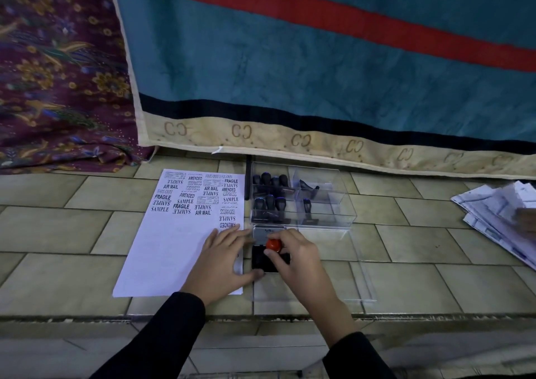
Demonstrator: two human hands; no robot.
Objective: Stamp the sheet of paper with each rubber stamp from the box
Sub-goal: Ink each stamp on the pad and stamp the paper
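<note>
**A:** What are the largest features?

**B:** A teal quilted cloth with a red stripe and cream border (319,68) hangs at the back, beside a purple floral fabric (58,68). Below them lies a beige tiled floor (72,233).

**A:** And the task items?

**B:** A white sheet of paper (171,248) lies flat on the tiles, its upper part covered in black imprints such as SAMPLE, FRAGILE and AIR MAIL. Just to its right stands a clear plastic compartmented box (324,204) containing upright black-handled rubber stamps (269,201). In front of the box is an open black ink pad (265,262) with its silver lid raised.

**A:** How are the hands placed?

**B:** The left hand (223,262) rests flat and spread on the sheet's right edge, gripping nothing, its thumb beside the pad. The right hand (295,259) closes its fingertips around a red-knobbed stamp (273,244), set down on the pad.

**A:** Anything else?

**B:** A loose pile of printed papers (499,213) lies at far right.
</note>
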